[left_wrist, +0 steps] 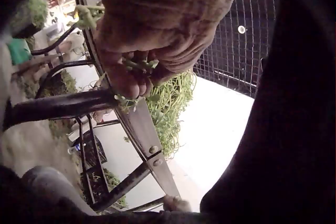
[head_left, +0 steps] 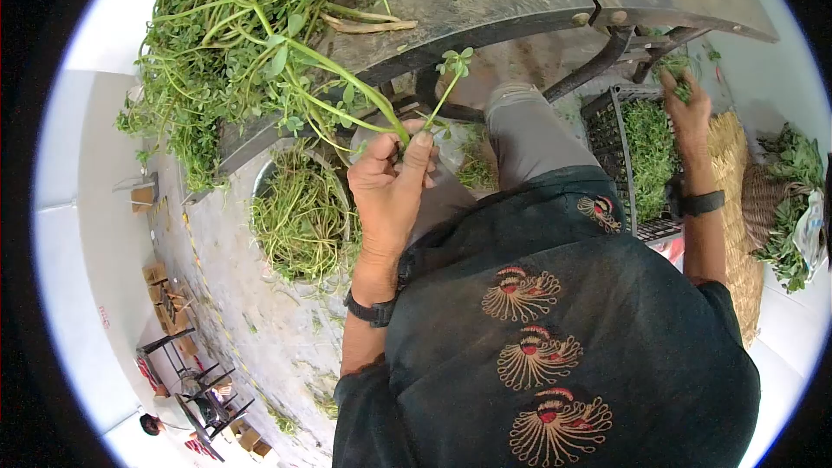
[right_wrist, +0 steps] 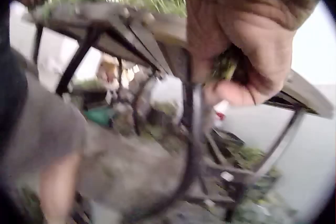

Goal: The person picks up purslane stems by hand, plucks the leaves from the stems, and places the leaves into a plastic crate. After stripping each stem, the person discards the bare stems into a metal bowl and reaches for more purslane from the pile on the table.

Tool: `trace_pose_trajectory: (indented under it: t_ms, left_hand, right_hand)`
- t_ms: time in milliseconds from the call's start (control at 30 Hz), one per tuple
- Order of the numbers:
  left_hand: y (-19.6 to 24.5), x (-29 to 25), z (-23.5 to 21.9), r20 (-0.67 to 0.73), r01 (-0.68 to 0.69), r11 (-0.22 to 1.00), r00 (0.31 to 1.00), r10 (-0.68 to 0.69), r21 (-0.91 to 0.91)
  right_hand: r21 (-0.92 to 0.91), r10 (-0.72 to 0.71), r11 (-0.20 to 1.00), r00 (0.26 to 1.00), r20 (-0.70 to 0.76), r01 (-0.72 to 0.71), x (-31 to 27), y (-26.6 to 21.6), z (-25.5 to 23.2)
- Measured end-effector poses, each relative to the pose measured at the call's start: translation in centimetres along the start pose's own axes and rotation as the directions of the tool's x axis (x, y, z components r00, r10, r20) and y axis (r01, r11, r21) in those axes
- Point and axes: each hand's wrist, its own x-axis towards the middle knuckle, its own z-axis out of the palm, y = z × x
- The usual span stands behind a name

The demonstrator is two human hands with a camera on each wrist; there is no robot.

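Observation:
In the head view my left hand [head_left: 390, 182] pinches thick green purslane stems [head_left: 381, 104] between thumb and fingers, just off the table's near edge. A short leafy tip [head_left: 451, 78] sticks up beside the thumb. The left wrist view shows the same hand [left_wrist: 157, 19] from behind, with bits of stem [left_wrist: 140, 65] between the fingers. Out to the right, my right hand [head_left: 691, 117] holds a small bunch of purslane sprigs [head_left: 679, 78] beside the black crate [head_left: 617, 147]. In the blurred right wrist view, curled fingers of this hand [right_wrist: 252, 40] enclose some greens [right_wrist: 224, 66].
A large purslane heap [head_left: 234, 43] covers the left of the dark table [head_left: 485, 9] and hangs over its edge. Below stands a round tub [head_left: 260, 182] of bare stems. Leafy tips [head_left: 650, 156] fill the crate. A woven mat [head_left: 732, 208] and basket [head_left: 763, 199] lie farther right.

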Motion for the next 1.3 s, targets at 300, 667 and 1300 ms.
trace_pose_trajectory:
  t_ms: [300, 667, 1300]
  left_hand:
    - [-0.7, -0.2, 0.6, 0.119, 0.013, 0.994, 0.992, -0.026, 0.109]
    - [0.8, -1.8, 0.6, 0.075, -0.275, 0.718, 0.952, 0.298, 0.639]
    - [1.0, -2.8, 2.6, 0.468, -0.561, 0.575, 0.824, 0.318, 0.596]
  right_hand:
    - [0.255, -0.087, 0.965, 0.847, 0.524, -0.059, -1.0, -5.8, -3.3]
    - [0.505, -0.357, 0.838, 0.491, 0.794, -0.207, -3.6, -16.6, 2.3]
    - [0.714, -0.699, 0.696, 0.301, 0.649, 0.076, -4.7, -21.0, -2.0]
